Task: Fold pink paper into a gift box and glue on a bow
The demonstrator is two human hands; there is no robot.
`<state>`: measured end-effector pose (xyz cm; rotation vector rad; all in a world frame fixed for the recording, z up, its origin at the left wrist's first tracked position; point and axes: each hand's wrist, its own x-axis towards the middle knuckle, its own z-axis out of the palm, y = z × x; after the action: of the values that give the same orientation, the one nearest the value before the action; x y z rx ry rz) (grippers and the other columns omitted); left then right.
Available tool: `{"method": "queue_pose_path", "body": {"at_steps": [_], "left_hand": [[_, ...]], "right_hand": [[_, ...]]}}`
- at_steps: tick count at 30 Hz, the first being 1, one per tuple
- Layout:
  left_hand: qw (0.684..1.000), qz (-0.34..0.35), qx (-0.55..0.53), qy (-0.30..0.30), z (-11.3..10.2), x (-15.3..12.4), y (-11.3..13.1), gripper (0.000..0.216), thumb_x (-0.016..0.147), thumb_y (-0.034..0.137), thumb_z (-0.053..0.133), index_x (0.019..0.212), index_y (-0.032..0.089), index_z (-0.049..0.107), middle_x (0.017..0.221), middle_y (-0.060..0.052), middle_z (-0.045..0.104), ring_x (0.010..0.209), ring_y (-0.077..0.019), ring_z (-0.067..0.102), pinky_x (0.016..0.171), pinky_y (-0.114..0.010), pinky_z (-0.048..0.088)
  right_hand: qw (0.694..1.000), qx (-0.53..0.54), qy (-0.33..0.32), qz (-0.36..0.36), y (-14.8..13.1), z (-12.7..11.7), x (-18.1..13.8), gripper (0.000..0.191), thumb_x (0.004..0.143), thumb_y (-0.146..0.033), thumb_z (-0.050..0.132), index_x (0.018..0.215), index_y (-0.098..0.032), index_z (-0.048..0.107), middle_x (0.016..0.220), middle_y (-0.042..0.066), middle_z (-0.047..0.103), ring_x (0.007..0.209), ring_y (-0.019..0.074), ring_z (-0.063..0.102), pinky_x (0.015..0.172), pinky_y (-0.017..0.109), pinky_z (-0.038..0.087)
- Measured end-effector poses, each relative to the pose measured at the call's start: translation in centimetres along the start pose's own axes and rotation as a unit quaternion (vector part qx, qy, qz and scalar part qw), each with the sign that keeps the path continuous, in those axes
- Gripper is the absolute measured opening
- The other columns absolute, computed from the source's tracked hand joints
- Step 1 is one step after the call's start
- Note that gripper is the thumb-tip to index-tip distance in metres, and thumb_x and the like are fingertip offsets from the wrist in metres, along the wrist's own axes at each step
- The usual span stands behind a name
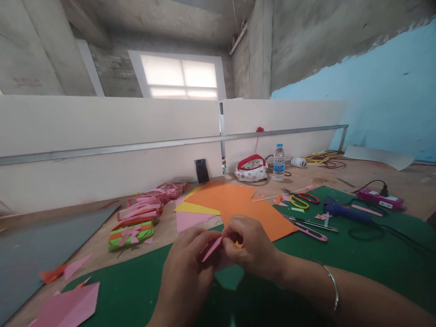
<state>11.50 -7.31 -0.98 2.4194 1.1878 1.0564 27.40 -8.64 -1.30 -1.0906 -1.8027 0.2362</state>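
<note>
Between my two hands is a small piece of pink paper (pixel 213 249), its edge raised. My left hand (pixel 190 261) is closed around its left side. Thumb and fingers of my right hand (pixel 250 243) pinch its upper right part; the fingertips cover much of it, so its full shape is hidden. Both hands are just above the green cutting mat (pixel 136 281). Right behind them lie orange paper sheets (pixel 262 215), overlapping a yellow sheet (pixel 197 208) and a pink sheet (pixel 190 221).
On the right lie scissors (pixel 299 200), a pink utility knife (pixel 311 231), a blue glue gun (pixel 347 211) with its cord and a purple power strip (pixel 379 199). Folded paper pieces (pixel 143 209) are stacked left. Behind stand a phone (pixel 201 170), a pouch (pixel 251 169) and a water bottle (pixel 278 163).
</note>
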Motion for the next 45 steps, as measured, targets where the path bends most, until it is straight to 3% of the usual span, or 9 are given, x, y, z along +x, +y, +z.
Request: {"method": "queue_pose_path", "body": {"at_steps": [4, 15, 22, 26, 29, 34, 36, 39, 45], "left_hand": [[0.999, 0.011, 0.035, -0.002, -0.4, 0.1, 0.1, 0.022, 0.07, 0.016, 0.051, 0.082, 0.024, 0.067, 0.094, -0.004, 0.063, 0.089, -0.0233, 0.054, 0.075, -0.036, 0.039], [0.995, -0.035, 0.085, -0.043, -0.7, 0.1, 0.1, 0.014, 0.068, 0.015, 0.047, 0.068, 0.022, 0.059, 0.073, -0.003, 0.066, 0.075, -0.0241, 0.056, 0.066, -0.034, 0.036], [0.997, -0.047, 0.06, -0.031, -0.6, 0.2, -0.3, 0.018, 0.07, 0.016, 0.048, 0.077, 0.023, 0.063, 0.081, -0.003, 0.069, 0.081, -0.0243, 0.06, 0.07, -0.036, 0.041], [0.999, -0.043, 0.034, -0.005, 0.0, -0.3, -0.6, 0.03, 0.071, 0.016, 0.048, 0.097, 0.024, 0.061, 0.088, -0.002, 0.069, 0.087, -0.0225, 0.062, 0.077, -0.036, 0.045], [0.999, -0.019, 0.023, 0.037, -0.1, -0.4, -0.5, 0.035, 0.078, 0.026, 0.049, 0.113, 0.026, 0.053, 0.109, -0.004, 0.064, 0.105, -0.0221, 0.057, 0.092, -0.038, 0.042], [0.972, -0.034, 0.057, 0.227, -2.2, 0.5, 0.0, 0.047, 0.079, 0.044, 0.055, 0.119, 0.022, 0.049, 0.124, -0.01, 0.052, 0.12, -0.0288, 0.045, 0.101, -0.046, 0.035], [0.957, -0.136, -0.039, 0.255, -2.8, 1.0, -0.1, 0.058, 0.071, 0.05, 0.062, 0.12, 0.022, 0.048, 0.125, -0.01, 0.051, 0.117, -0.0305, 0.047, 0.099, -0.047, 0.038], [0.911, -0.264, -0.228, 0.222, -2.5, 1.5, -0.3, 0.076, 0.058, 0.051, 0.073, 0.123, 0.021, 0.046, 0.131, -0.011, 0.047, 0.122, -0.0322, 0.045, 0.102, -0.047, 0.036], [0.829, -0.295, -0.464, 0.108, -0.7, 1.5, -0.1, 0.045, 0.072, 0.045, 0.063, 0.11, 0.02, 0.058, 0.12, -0.011, 0.062, 0.108, -0.0254, 0.06, 0.089, -0.04, 0.051]], "right_hand": [[1.0, -0.001, -0.008, 0.003, 0.1, 0.2, 0.1, 0.009, 0.068, -0.009, 0.053, 0.061, -0.016, 0.052, 0.061, -0.003, 0.05, 0.057, 0.0096, 0.044, 0.055, 0.021, 0.032], [0.999, 0.017, -0.042, -0.015, 0.1, -0.1, 0.1, 0.009, 0.075, -0.013, 0.058, 0.069, -0.016, 0.063, 0.064, 0.0, 0.055, 0.062, 0.0121, 0.05, 0.058, 0.023, 0.037], [0.989, 0.121, -0.07, 0.056, 0.3, -0.5, 0.5, 0.012, 0.076, -0.013, 0.061, 0.073, -0.017, 0.071, 0.069, 0.001, 0.062, 0.066, 0.0116, 0.056, 0.061, 0.022, 0.042], [0.989, 0.11, -0.057, 0.084, 0.2, -0.3, 0.5, 0.012, 0.069, -0.008, 0.06, 0.068, -0.016, 0.069, 0.063, -0.001, 0.06, 0.06, 0.0109, 0.053, 0.057, 0.022, 0.041], [0.982, 0.135, -0.024, 0.132, 0.7, -0.4, 0.8, 0.012, 0.064, -0.007, 0.058, 0.063, -0.016, 0.066, 0.059, -0.002, 0.059, 0.057, 0.0109, 0.051, 0.055, 0.022, 0.039], [0.956, 0.198, 0.057, 0.211, 2.4, -1.1, 1.9, 0.01, 0.071, -0.021, 0.057, 0.068, -0.014, 0.063, 0.062, 0.0, 0.058, 0.059, 0.0118, 0.05, 0.055, 0.024, 0.039], [0.942, 0.236, 0.083, 0.226, 3.0, -1.3, 2.2, 0.014, 0.073, -0.027, 0.057, 0.069, -0.014, 0.061, 0.063, -0.001, 0.055, 0.059, 0.0109, 0.047, 0.055, 0.023, 0.038], [0.923, 0.294, 0.098, 0.229, 3.6, -1.3, 2.4, 0.021, 0.073, -0.036, 0.06, 0.07, -0.015, 0.058, 0.064, -0.001, 0.051, 0.058, 0.01, 0.044, 0.055, 0.023, 0.039], [0.911, 0.343, 0.067, 0.219, 3.3, 0.0, 1.7, 0.032, 0.075, -0.047, 0.059, 0.08, -0.016, 0.056, 0.066, 0.0, 0.05, 0.062, 0.0123, 0.046, 0.06, 0.026, 0.042]]}}
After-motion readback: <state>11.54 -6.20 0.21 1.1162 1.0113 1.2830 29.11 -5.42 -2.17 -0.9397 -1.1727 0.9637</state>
